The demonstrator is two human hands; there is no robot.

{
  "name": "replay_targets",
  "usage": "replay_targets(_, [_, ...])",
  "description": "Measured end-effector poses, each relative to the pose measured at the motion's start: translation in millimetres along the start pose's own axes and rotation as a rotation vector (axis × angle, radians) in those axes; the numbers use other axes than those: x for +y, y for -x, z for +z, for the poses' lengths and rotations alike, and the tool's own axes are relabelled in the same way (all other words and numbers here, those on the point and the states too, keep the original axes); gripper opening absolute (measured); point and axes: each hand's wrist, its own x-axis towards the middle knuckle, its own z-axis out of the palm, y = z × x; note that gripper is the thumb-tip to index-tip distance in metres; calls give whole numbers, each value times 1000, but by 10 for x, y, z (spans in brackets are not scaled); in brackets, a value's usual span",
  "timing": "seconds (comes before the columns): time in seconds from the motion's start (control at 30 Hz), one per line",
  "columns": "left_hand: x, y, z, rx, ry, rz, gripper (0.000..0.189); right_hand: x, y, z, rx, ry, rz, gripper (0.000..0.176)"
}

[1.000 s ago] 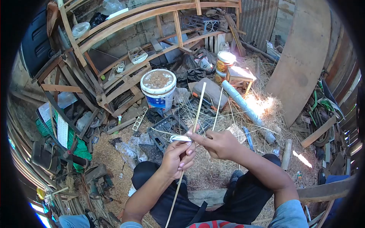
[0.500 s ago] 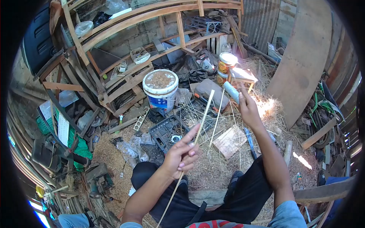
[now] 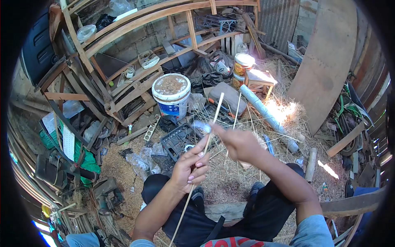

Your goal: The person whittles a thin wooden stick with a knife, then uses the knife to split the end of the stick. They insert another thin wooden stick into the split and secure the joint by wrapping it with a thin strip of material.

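My left hand (image 3: 190,166) is closed round a thin, pale wooden stick (image 3: 184,214), which slants from low near my lap up past my fingers. Its upper end (image 3: 220,105) points away from me. Right at the stick above my left fingers is my right hand (image 3: 238,144), curled into a fist and smeared by motion. A bright bluish-white blur (image 3: 201,126) shows just left of that fist; I cannot tell what the right hand grips. Below the hands, my knees are spread either side of straw and shavings on the floor.
A grey-blue pipe (image 3: 267,115) lies slanting at the right, near a small wooden stool (image 3: 260,77) and stacked paint cans (image 3: 243,61). A white bucket (image 3: 171,95) stands ahead, by an open tool case (image 3: 179,142). A large board (image 3: 329,61) leans at the far right.
My right hand has swung left and down from beside the pipe to the stick, uncovering most of the pipe. My left hand still holds the stick, slightly lower and further left.
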Motion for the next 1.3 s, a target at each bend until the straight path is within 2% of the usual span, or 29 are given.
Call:
replay_targets(0.03, [-22, -5, 8, -31, -20, -15, 56, 154, -38, -25, 70, 17, 60, 66])
replay_targets(0.07, [-44, -16, 6, -50, -38, -49, 56, 337, -65, -102, 47, 26, 180, 63])
replay_targets(0.1, [-66, -26, 0, -70, -54, -81, 55, 479, -78, -174, 74, -103, 277, 55])
replay_targets(0.17, [-77, 0, 62, -104, -35, -160, 56, 1060, 5, -78, 245, -123, 438, 46])
replay_targets(0.23, [-74, -16, 74, -90, -4, -113, 56, 1107, 14, -176, 365, -204, 461, 43])
replay_targets(0.33, [7, -80, -29, -94, 60, -36, 55, 893, -51, -165, 277, -301, 365, 43])
replay_targets(0.37, [40, -94, -55, -89, 90, -21, 55, 658, 25, -155, 89, -372, 438, 45])
replay_targets(0.47, [57, -103, -48, -40, 89, 5, 52, 39, 58, -26, -84, -354, -57, 61])
replay_targets(0.6, [11, -46, 25, 44, 30, 30, 52, -213, 78, -27, -203, -188, -101, 66])
replay_targets(0.63, [0, -32, 14, 51, 25, 34, 52, -203, 57, -7, -170, -171, -8, 65])
replay_targets(0.73, [-40, -24, 37, 22, -70, -7, 53, 69, -36, -113, -21, -104, 33, 61])
replay_targets(0.77, [-40, -55, 19, 22, -76, -16, 54, 66, -43, -178, -37, -139, 102, 56])
replay_targets(0.87, [-51, -122, -63, 12, -34, -30, 55, 315, -16, 71, 88, -166, 84, 53])
replay_targets(0.9, [-66, -101, -49, 24, -78, -45, 55, 276, -86, -96, -88, -142, 356, 50])
replay_targets(1.0, [-119, -46, 31, 13, -156, -81, 55, 955, -87, -84, 181, -151, 542, 48])
replay_targets(1.07, [-111, -42, 86, -38, -129, -72, 56, 1070, -26, -138, 321, -217, 462, 46])
replay_targets(1.13, [-64, -71, 56, -31, -78, -16, 55, 910, -105, -214, 322, -275, 326, 44])
replay_targets(1.23, [12, -91, -36, -16, -6, 24, 53, 318, 30, -112, 0, -330, 70, 46])
replay_targets(1.27, [18, -78, -35, 25, 7, 24, 53, 85, 41, -58, -67, -399, 16, 52])
replay_targets(1.3, [13, -62, -31, 65, 21, 21, 53, -58, 78, -24, -104, -300, -115, 60])
